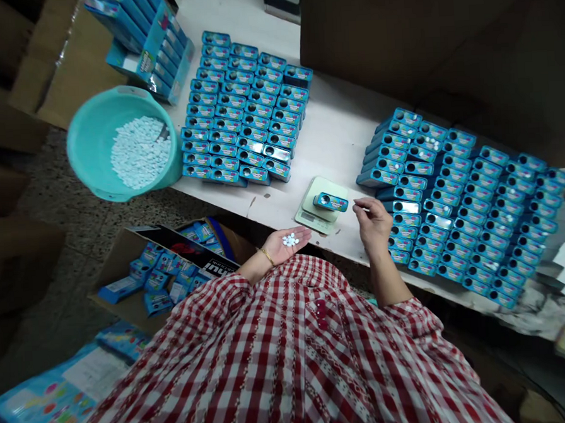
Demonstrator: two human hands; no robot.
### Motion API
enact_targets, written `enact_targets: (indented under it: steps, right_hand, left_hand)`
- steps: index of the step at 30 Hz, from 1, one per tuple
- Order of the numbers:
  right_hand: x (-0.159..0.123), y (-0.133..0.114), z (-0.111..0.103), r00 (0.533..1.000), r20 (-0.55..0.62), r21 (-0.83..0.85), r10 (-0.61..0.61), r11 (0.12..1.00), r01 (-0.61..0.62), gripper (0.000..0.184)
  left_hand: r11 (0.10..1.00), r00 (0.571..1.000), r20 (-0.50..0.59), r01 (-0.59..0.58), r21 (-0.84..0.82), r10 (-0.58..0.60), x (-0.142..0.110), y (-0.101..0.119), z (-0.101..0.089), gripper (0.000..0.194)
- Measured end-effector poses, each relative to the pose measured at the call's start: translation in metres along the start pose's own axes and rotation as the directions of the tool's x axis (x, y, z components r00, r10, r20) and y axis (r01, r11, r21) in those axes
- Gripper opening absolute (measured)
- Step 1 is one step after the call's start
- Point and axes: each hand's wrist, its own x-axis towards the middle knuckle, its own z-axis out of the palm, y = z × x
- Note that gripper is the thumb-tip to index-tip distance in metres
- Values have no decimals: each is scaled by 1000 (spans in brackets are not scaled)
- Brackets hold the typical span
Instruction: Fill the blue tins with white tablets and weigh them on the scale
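My left hand [291,242] lies palm up with its fingers stretched out, and a little heap of small white candies [290,239] rests on it. Just in front is a pale digital scale [320,203] at the table's edge. A small blue box [333,202] with a round hole in its top stands on the scale. To the right of that box hovers my right hand [374,219], apart from it, thumb and fingers pinched together; whether anything is between the fingertips is too small to see.
Rows of the same blue boxes stand left [244,112] and right [467,208] on the white table [334,114]. A turquoise tub [84,146] with white candies and a cardboard carton [119,258] of blue packs are at the left. A large brown box [435,58] blocks the back.
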Motion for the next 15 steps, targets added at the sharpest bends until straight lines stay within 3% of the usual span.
enact_targets:
  steps: [5,15]
  right_hand:
    - [-7,0,1,999,27,20,24,1000,-25,8]
    - [1,-16,22,985,142,-16,-95,995,98,10]
  left_hand:
    - [1000,999,-31,7,2,-7,-1,0,0,27]
    - [1000,998,-56,-13,-22,11,-6,1,1,28]
